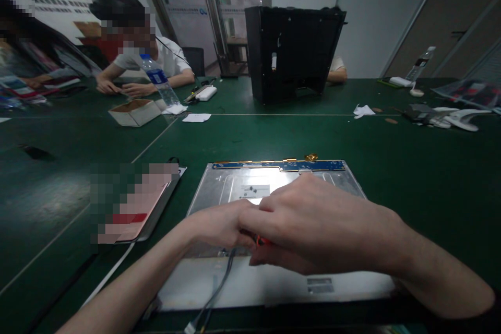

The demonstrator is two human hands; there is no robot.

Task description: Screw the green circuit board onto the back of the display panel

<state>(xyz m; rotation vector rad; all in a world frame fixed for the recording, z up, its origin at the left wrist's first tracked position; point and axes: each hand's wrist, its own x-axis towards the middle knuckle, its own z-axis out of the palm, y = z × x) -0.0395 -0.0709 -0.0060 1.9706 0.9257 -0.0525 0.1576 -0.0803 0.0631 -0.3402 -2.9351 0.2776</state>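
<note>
A flat metal-backed panel, seemingly a display panel (203, 193), lies on the table in front of me. A narrow blue circuit board (250, 166) runs along its far edge, and a white strip (282, 287) spans the near side. My left hand (223, 224) and my right hand (309, 219) meet over the middle of the panel, fingers closed against each other. Between them shows a small red-orange piece (261, 240), mostly hidden by the fingers. A dark cable (224, 277) trails from below my left hand toward the near edge, ending in a white connector (190, 327).
Left of the panel lies a phone-like slab with a pink cover (141, 209), beside a white cord (109, 274). Farther back are an open box (135, 117), a water bottle (160, 81) and a tall black casing (293, 52). A person (172, 62) sits across the table.
</note>
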